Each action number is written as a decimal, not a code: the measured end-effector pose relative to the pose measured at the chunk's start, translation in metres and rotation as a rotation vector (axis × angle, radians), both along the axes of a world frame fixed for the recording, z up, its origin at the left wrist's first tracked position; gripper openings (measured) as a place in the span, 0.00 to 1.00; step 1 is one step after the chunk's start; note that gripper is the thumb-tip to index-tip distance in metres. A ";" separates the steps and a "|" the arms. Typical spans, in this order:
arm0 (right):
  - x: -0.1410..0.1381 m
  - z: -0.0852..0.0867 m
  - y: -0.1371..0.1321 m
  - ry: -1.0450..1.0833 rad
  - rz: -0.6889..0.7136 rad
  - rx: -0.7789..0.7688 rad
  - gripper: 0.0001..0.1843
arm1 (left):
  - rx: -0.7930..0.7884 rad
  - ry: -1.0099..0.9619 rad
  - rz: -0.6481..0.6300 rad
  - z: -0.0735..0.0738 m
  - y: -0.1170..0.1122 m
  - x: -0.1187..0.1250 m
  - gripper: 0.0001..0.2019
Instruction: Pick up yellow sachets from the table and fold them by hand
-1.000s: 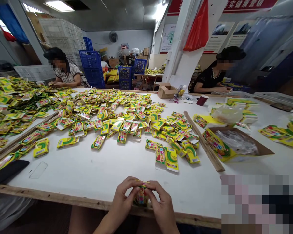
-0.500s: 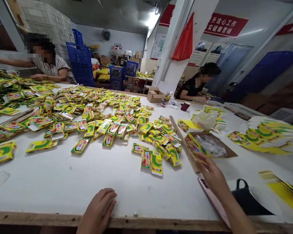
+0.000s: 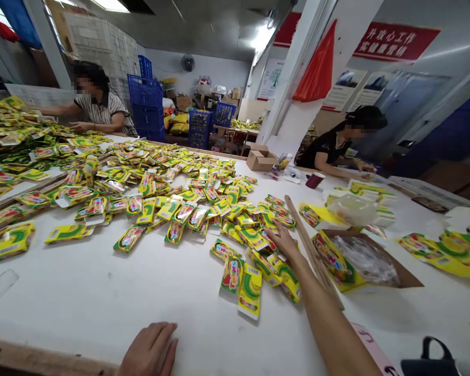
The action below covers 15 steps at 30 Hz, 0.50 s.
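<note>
Yellow-green card packets (image 3: 254, 237) lie under the right hand (image 3: 284, 237), fingers spread, gripping nothing. Pinching a single top packet would lift cleanly, while the left hand (image 3: 151, 352) rests flat and empty on the white surface (image 3: 102, 297).

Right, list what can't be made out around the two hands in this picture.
- Right hand, head view: fingertips lie among the yellow packets; whether they grip one is hidden by the hand itself.
- Left hand, head view: wrist cut off by the bottom edge; it lies flat on the table.
- Print on the packets: too small to read.
- Black bag: cut off at the bottom edge.
- Carton: contents blurred behind clear plastic.
</note>
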State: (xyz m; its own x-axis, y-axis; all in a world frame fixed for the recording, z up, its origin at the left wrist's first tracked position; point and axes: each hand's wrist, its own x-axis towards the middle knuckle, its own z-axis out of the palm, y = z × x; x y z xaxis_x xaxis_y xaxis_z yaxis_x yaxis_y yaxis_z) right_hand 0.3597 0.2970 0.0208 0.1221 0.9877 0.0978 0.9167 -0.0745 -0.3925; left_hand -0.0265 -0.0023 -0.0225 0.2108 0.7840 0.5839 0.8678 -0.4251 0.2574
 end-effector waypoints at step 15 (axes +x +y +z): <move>-0.124 -0.006 -0.125 -0.039 0.180 -0.010 0.29 | -0.414 -0.213 0.048 0.016 -0.003 0.009 0.21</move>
State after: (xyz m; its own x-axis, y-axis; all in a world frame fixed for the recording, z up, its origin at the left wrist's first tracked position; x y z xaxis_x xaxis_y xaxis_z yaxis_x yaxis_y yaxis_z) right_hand 0.2354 0.1724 0.0146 -0.0600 0.9942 0.0895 0.9303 0.0882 -0.3560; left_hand -0.0171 -0.0055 -0.0063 0.0775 0.9660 0.2465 0.7934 -0.2095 0.5715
